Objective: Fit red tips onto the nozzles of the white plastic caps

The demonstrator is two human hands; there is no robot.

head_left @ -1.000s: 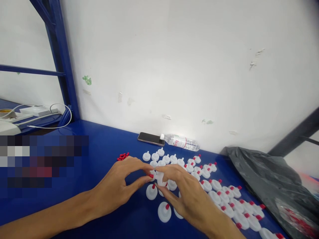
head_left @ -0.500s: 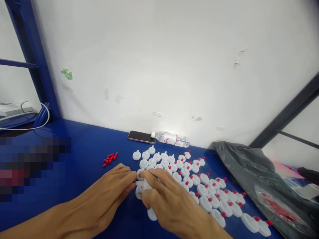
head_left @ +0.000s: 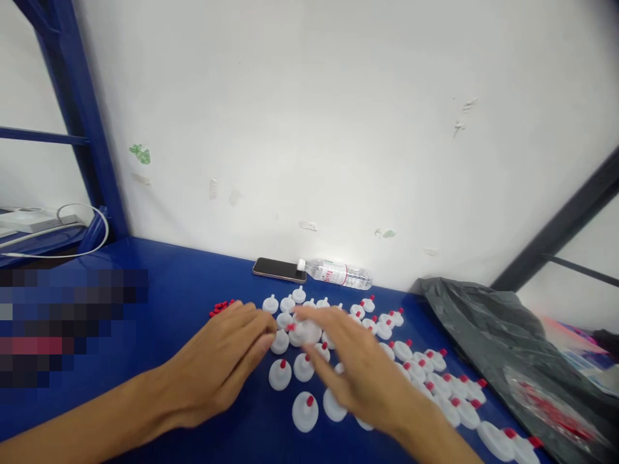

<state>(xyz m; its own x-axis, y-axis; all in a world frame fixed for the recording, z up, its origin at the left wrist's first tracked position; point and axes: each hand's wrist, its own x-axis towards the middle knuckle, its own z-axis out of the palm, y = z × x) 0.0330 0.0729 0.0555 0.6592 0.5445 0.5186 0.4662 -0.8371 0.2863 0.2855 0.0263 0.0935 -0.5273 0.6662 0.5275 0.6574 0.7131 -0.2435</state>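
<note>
My right hand (head_left: 355, 367), thumb and fingers curved, grips a white round spouted lid (head_left: 307, 331) with a red cap (head_left: 291, 327) on its spout; motion blurs it. Just left of that cap is my left hand (head_left: 229, 357), its fingers bent and pressed together toward the thumb. Whatever its fingertips hold, if anything, is hidden. Beneath and around the hands lie many similar white lids. Those at the front, such as one lid (head_left: 305, 415), wear red caps, while a lid (head_left: 271, 304) at the back has a bare white spout. Loose red caps (head_left: 220, 308) lie beyond my left hand, partly covered by it.
A phone (head_left: 278, 270) and a clear water bottle (head_left: 338, 273) lie along the wall on the blue table (head_left: 169, 290). At right, a dark grey plastic bag (head_left: 464, 316) carries a clear bag of red pieces (head_left: 551, 409). A blue frame post (head_left: 91, 129) stands left.
My right hand has drawn the held lid slightly up and away from my left fingers, and its red cap now shows. The view has shifted slightly.
</note>
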